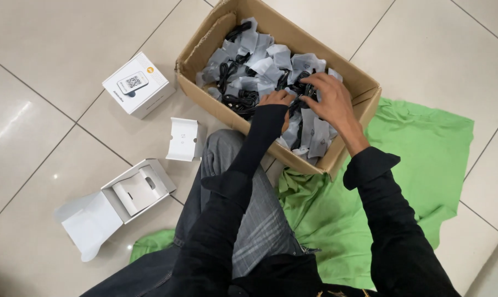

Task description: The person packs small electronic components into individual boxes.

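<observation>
Your left hand (pixel 275 99) rests with fingers curled on the bagged cables (pixel 260 66) in the box (pixel 348 82), at its near right part; whether it grips one, I cannot tell. Your right hand (pixel 328 102) spreads open over them. They look light, soft, probably slippery; take a bag at its middle.

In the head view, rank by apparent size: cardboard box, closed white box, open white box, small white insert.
1. cardboard box
2. open white box, flap spread, nearer the camera
3. closed white box, farther off, so its rank against the open one is unsure
4. small white insert
</observation>
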